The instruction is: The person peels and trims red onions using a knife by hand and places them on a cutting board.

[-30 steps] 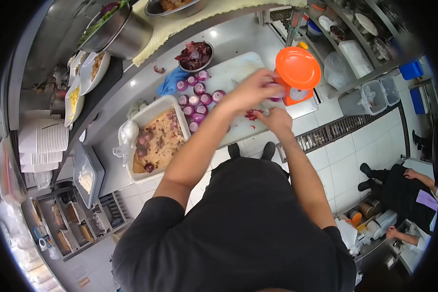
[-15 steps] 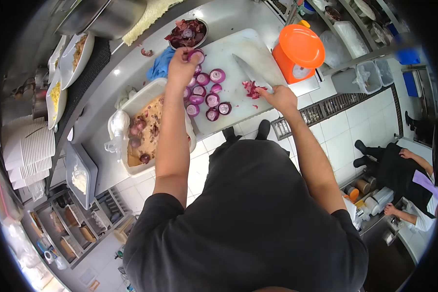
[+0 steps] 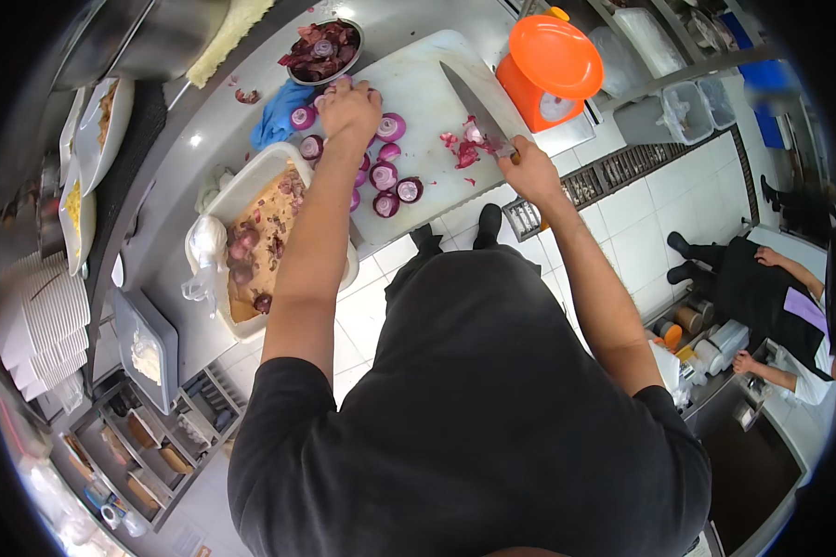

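Note:
My left hand (image 3: 350,111) is bent over the upper left of the white cutting board (image 3: 427,88), its fingers curled round a red onion that they mostly hide. Several red onions (image 3: 384,174) with trimmed ends stand close around and below it. In my right hand (image 3: 531,173) is the handle of a large knife (image 3: 474,102), its blade lying over the board with the tip pointing away from me. Reddish onion trimmings (image 3: 471,148) lie beside the blade. At the board's top left is a metal bowl (image 3: 359,63) of dark onion skins.
A white tub (image 3: 237,190) with onions and loose skins stands left of the board. Near the bowl lies a blue cloth or glove (image 3: 277,116). An orange scale (image 3: 555,60) is on the right. Another person (image 3: 762,288) is at the far right.
My left hand, pinching an onion before, has turned palm-down over the onions at the board's upper left. My right hand keeps the knife, with its blade now nearer the trimmings. The view has shifted slightly.

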Motion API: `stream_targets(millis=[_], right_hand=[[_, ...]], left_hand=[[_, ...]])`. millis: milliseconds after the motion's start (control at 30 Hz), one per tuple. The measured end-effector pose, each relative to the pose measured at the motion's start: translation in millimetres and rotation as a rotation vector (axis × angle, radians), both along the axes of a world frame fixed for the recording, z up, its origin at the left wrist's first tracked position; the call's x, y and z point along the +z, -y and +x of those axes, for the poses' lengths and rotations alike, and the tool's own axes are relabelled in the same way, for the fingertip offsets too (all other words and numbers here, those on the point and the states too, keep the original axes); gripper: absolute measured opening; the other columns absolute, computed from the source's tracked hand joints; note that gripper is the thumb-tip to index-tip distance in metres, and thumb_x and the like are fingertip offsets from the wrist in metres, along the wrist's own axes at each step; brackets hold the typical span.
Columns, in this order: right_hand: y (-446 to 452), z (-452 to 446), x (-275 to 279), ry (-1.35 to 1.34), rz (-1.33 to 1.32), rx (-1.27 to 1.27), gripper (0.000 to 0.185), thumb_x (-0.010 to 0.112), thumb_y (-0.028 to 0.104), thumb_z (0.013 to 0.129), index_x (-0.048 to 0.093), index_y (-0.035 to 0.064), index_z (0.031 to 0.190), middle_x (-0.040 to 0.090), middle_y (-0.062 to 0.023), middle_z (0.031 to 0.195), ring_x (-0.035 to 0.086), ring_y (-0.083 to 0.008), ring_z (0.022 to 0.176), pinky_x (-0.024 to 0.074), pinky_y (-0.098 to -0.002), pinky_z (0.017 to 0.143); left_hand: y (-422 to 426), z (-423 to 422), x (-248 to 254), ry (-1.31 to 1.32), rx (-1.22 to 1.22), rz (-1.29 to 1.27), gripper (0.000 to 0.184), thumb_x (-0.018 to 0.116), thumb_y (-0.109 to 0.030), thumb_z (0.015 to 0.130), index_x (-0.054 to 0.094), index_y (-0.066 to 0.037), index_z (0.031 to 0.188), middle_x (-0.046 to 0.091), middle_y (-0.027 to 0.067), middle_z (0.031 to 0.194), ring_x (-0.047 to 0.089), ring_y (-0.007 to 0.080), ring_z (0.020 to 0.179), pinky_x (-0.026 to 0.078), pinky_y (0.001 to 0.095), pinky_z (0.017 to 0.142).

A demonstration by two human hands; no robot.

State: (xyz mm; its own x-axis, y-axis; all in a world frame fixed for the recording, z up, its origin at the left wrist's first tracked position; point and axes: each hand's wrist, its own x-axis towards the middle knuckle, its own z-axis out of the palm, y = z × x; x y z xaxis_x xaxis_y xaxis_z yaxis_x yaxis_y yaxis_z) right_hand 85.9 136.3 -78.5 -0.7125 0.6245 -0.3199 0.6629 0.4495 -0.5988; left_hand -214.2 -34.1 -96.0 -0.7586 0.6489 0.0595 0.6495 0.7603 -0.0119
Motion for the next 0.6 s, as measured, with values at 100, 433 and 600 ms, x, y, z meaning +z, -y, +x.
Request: stream_targets(millis=[100, 433, 600], right_hand=[[0, 9, 3, -0.024, -0.045, 0.011, 0.042, 0.068, 0.022, 0.090, 0.066, -0.0021, 0.124, 0.072, -0.0268, 0.114, 0.071, -0.0447, 0.105, 0.0553, -0.0501, 0.094], [5, 60, -28, -0.258, -0.527, -0.342, 0.040, 0.062, 0.017, 0.107, 0.059, -0.0003, 0.143, 0.070, -0.0170, 0.116, 0.071, -0.0201, 0.084, 0.0606, -0.0339, 0.068], [41, 75, -40, -0.307, -0.637, -0.390, 0.037, 0.059, 0.019, 0.110, 0.058, 0.0013, 0.143, 0.070, -0.0077, 0.105, 0.064, -0.0087, 0.069, 0.0525, -0.0265, 0.052]], left_hand=[[6, 0, -7, -0.039, -0.009, 0.050, 0.038, 0.058, -0.036, 0.103, 0.075, -0.015, 0.130, 0.068, 0.0138, 0.138, 0.064, 0.0383, 0.125, 0.043, 0.0529, 0.110], [-4, 145, 5, 0.309, -0.191, 0.724, 0.065, 0.078, -0.028, 0.094, 0.055, -0.004, 0.149, 0.052, 0.0253, 0.153, 0.049, 0.0459, 0.143, 0.036, 0.0534, 0.123], [-37, 178, -19, 0.457, -0.223, 0.576, 0.094, 0.085, -0.038, 0.087, 0.038, -0.001, 0.160, 0.036, 0.0292, 0.164, 0.033, 0.0493, 0.153, 0.033, 0.0546, 0.126]])
